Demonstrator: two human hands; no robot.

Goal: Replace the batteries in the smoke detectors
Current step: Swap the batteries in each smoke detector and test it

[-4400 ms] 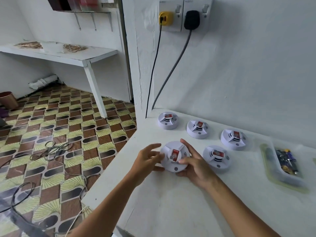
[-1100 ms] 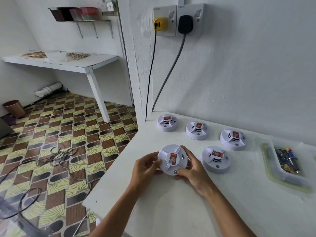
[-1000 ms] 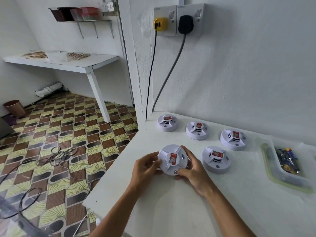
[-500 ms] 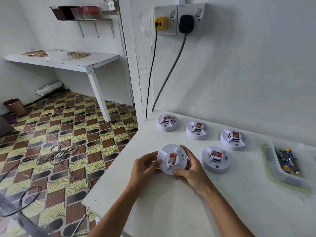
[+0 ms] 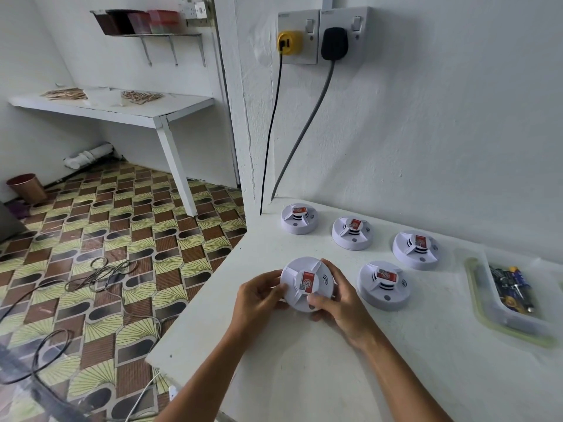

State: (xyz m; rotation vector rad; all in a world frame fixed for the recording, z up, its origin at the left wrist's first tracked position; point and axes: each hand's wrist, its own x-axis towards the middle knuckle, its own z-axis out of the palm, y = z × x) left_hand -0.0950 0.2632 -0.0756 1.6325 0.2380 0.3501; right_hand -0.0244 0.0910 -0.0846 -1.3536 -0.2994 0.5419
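a white smoke detector (image 5: 306,283) with a red label sits tilted between both hands above the near-left part of the white table (image 5: 320,376). the left hand (image 5: 259,295) curls its fingers round the detector's left edge; the right hand (image 5: 338,301) grips its right side, thumb on the front rim. four more detectors (image 5: 384,284) lie flat farther back, and a clear tray (image 5: 484,303) with batteries (image 5: 511,287) sits at right.

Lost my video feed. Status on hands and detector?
Left hand and right hand both grip one smoke detector. Still closed, over the counter. Nothing in the way.
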